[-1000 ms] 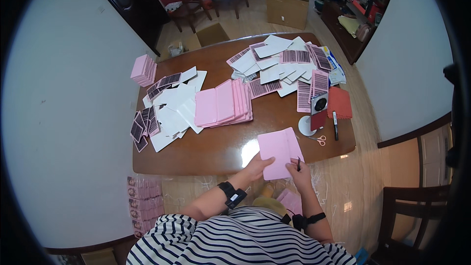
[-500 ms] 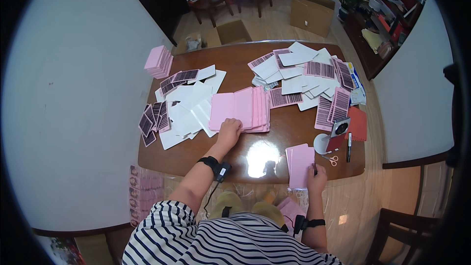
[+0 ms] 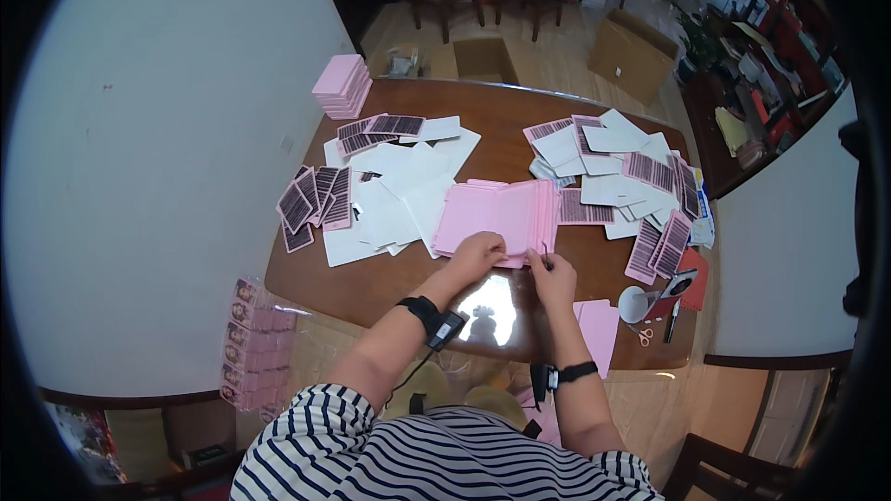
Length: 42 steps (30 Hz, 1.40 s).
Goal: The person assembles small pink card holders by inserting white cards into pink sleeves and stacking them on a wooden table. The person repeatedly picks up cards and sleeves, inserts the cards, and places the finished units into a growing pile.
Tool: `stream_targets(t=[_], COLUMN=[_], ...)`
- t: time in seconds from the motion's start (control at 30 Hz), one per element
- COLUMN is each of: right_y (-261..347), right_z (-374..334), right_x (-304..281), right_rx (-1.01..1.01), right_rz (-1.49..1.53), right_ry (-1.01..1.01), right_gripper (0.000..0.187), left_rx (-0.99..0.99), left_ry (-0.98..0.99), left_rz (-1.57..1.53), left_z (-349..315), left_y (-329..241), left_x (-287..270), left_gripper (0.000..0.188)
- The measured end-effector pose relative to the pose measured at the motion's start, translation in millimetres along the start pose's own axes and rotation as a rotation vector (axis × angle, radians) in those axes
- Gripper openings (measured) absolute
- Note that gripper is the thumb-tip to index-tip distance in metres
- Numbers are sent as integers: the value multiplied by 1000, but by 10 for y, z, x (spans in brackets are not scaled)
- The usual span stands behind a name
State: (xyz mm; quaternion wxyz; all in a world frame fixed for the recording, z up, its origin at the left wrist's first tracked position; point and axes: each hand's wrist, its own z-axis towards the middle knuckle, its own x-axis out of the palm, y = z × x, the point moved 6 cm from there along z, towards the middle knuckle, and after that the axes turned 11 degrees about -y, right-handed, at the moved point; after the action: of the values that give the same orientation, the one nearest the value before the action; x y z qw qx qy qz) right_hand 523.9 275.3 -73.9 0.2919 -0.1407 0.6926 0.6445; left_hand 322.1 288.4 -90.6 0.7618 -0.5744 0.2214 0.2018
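Note:
Several pink folded cards [image 3: 504,211] lie spread open in an overlapping stack at the middle of the table. At the stack's front edge, my left hand [image 3: 478,257] has its fingers curled and pressed together on a pink card. My right hand [image 3: 554,280] is closed beside it, at the stack's front right corner. A small, thin dark tool [image 3: 548,262] sticks out from its fingers; its exact kind is too small to make out. More flat pink cards [image 3: 599,334] lie by the table's near edge, partly behind my right forearm.
White sheets [image 3: 394,195] and dark-striped cards [image 3: 320,197] cover the left side; a similar pile [image 3: 620,162] covers the right. A pink stack [image 3: 342,83] stands at the far left corner. A phone [image 3: 682,283], scissors [image 3: 647,337] and black marker [image 3: 672,323] sit at the right.
My right hand has moved from the pink cards at the near right up to the middle stack, still holding the dark tool. My left hand has shifted toward the stack's front edge. The view has turned.

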Motion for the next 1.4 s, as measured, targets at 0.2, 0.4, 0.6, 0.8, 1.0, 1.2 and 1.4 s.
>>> stream_targets(t=[0.2,0.4,0.6,0.8,1.0,1.2,1.4], right_y=[329,-137,-903,-654,877,1776,1580], right_z=[218,-367,-1378,-1511,-1080,-979,-1072], right_x=[192,-128,215,212,296,838,523], right_rx=[-113,7,196,51,-354,-370,-405], right_rz=[-286,100,166,-417,-214,-29,-37], right_ry=[-77,7,119,-27,-149,242,168], right_gripper=[34,31,30,39,84,135,137], left_rx=[96,-447,-529,-560,-438,-514,-508], left_ry=[-295,-603,-352,-526,-539,-395,-337], left_rz=[34,612,527,260,-33,-488,-602], left_z=[-117,19,240,128,-280,-578,-763], left_y=[57,1328,1829,1730,987,124,-477], left_x=[-369,-1521,-1649,-2163,-2563,-2147,-2007], left_gripper=[15,46,16,16,17,13,14])
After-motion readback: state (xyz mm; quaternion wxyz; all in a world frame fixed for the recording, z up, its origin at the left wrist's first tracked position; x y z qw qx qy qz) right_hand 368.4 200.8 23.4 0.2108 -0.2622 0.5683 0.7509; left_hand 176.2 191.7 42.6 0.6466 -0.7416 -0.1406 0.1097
